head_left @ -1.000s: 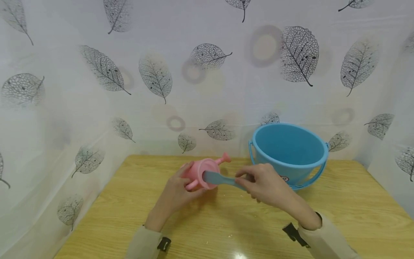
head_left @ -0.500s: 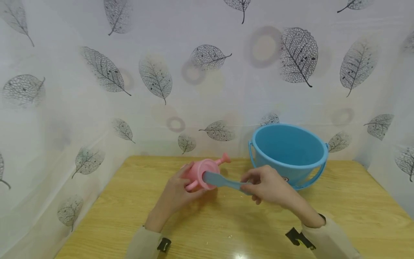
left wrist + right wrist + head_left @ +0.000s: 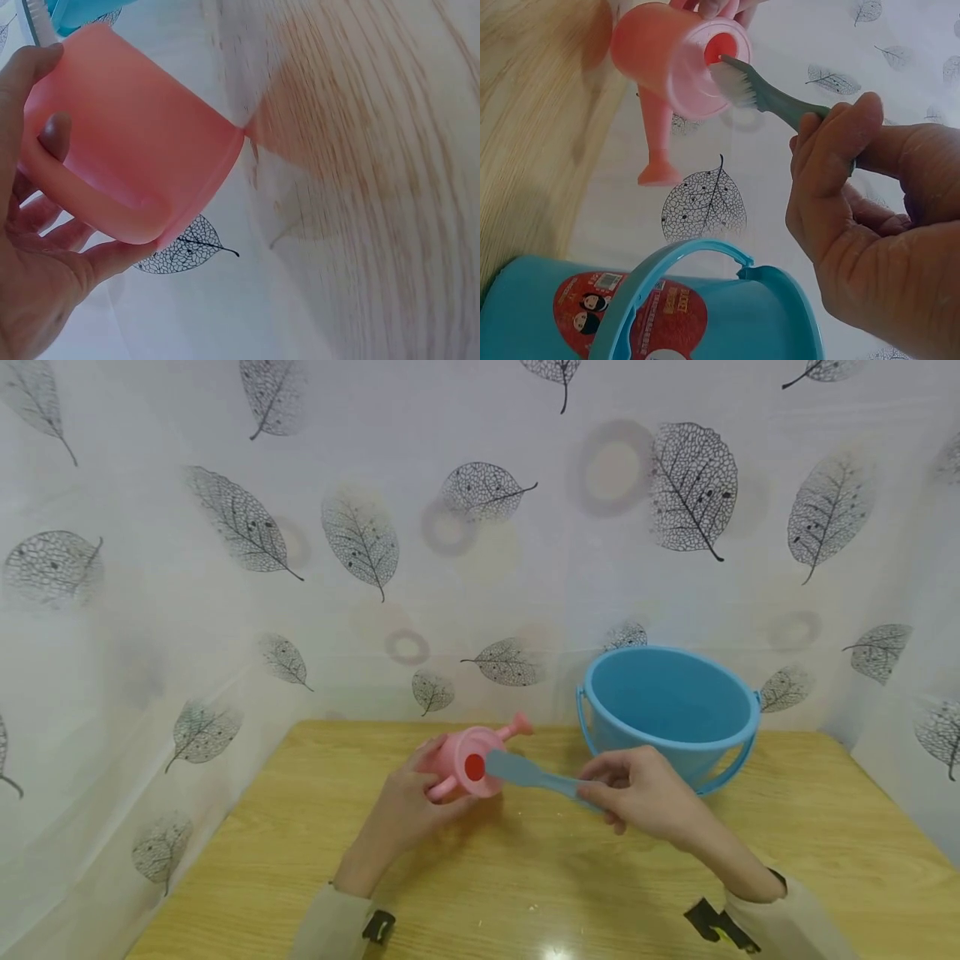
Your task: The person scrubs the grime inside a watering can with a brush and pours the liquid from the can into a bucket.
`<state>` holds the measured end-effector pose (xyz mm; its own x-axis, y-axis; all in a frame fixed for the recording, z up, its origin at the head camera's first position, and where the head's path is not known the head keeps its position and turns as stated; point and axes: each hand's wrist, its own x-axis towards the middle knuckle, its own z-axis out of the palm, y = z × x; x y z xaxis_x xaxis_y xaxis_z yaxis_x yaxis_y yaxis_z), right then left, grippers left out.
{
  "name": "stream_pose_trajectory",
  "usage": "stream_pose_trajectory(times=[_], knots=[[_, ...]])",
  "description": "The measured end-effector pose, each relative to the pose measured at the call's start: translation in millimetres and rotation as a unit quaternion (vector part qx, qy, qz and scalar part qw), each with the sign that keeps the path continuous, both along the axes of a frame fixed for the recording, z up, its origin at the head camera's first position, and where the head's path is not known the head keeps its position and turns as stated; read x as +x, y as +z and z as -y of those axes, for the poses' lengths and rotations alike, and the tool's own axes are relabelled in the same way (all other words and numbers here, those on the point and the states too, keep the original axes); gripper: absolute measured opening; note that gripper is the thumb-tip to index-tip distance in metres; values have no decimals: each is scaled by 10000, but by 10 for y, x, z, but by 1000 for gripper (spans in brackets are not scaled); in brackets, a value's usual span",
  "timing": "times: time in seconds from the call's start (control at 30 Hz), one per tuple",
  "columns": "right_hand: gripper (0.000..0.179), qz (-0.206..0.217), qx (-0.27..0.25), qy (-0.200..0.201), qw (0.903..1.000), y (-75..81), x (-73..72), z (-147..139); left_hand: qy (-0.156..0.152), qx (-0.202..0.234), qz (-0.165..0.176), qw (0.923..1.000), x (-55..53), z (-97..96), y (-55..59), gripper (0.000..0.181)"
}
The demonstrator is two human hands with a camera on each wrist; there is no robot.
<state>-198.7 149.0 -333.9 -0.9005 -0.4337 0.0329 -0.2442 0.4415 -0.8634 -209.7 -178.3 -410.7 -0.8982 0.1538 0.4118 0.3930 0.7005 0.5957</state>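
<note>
A small pink toy watering can (image 3: 450, 762) is tipped over the table, its round red opening facing right and its spout pointing to the back right. My left hand (image 3: 405, 810) grips it, with the fingers about its body and handle. Between the thumb and fingers of my right hand (image 3: 648, 793) is the handle of a blue-grey brush (image 3: 517, 770). White bristles (image 3: 736, 84) show on the brush in the right wrist view. The brush's tip is just outside the can's opening, at its right edge.
A blue bucket (image 3: 697, 762) with a lowered carrying handle stands at the back right of the wooden table (image 3: 525, 877), close to my right hand. Behind and at the sides hangs a pale leaf-printed curtain (image 3: 480, 577). Small drops or specks lie on the tabletop.
My right hand has moved to the right, drawing the brush head out of the watering can, so the red opening now shows. My left hand and the can have barely moved.
</note>
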Motion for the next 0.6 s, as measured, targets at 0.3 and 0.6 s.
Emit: stream_pose_trajectory(times=[0.3,0.6], knots=[[21,-446,333,-236,9982,-5,80,-88,112,61,27,9999,-16,50,-17,39],[15,-1091,832,-256,9902,-138,134,-95,107,228,102,9996,-27,76,-20,35]])
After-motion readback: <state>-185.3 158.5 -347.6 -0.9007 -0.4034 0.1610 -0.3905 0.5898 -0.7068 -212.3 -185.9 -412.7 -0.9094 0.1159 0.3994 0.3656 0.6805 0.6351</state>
